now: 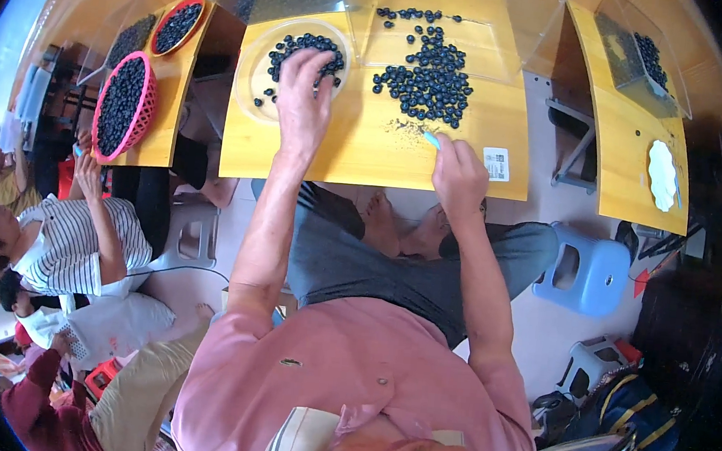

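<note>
Overhanging a dish of balls, left hand spreads; right hand clamps blue object.

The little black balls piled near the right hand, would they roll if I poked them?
The black balls would probably roll, since they look round. Each is likely light, being tiny beside the right hand. They may feel slippery, as they look shiny.

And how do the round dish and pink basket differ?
The dish is clear; the basket is pink and latticed. Beads cover part of the dish but spread across the whole basket. The left hand is over the dish, not the basket. Both hold dark beads on yellow tables.
</note>
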### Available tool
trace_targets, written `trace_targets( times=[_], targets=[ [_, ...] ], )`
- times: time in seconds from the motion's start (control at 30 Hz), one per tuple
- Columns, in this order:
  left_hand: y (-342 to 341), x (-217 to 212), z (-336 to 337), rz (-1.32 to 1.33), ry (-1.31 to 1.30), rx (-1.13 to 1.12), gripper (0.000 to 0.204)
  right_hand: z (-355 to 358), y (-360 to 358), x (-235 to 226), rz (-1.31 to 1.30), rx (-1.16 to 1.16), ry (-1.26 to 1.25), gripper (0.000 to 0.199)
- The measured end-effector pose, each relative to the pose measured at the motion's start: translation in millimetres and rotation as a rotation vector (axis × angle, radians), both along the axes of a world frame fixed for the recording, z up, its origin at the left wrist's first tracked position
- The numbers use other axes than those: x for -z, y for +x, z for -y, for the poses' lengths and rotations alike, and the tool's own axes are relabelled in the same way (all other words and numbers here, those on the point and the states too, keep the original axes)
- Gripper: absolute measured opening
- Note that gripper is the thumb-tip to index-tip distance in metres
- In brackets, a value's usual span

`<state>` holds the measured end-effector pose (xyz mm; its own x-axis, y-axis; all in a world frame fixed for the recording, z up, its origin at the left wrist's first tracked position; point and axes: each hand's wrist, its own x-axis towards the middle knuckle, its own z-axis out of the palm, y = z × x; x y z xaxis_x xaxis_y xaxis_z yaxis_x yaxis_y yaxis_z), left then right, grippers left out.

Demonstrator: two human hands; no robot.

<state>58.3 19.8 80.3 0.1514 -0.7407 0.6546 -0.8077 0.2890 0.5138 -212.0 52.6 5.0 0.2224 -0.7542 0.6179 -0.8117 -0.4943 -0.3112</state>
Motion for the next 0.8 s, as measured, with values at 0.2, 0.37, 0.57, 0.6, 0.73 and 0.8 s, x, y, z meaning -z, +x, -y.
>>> trace_targets(
  times=[0.2,0.37,0.57,0.6,0.73,0.8],
  targets=[
    [-51.9,40.2,7.9,0.077,0.320,0.183,0.032,1.6,-1.9,0.7,-0.041,0.019,-0.010,0.023],
    [-59.2,62.1,21.7,0.147,0.286,-0.026,0.033,0.8,-2.4,2.1,-0.034,0.019,-0.005,0.022],
    [-56.4,64.9,19.1,0.065,0.349,-0.044,0.022,-0.6,-1.5,2.4,0.001,0.001,-0.013,0.025],
    [-59.1,61.1,15.1,0.063,0.350,-0.043,0.022,0.1,-2.0,2.6,-0.009,-0.002,-0.006,0.022],
    [-70.7,56.7,-7.6,-0.420,0.460,0.067,0.020,-0.4,-3.4,3.2,-0.030,0.010,-0.014,0.023],
    [-77.8,60.5,-16.0,-0.691,0.446,0.167,0.024,-0.5,-3.2,3.4,0.007,0.008,-0.002,0.031]
  ],
)
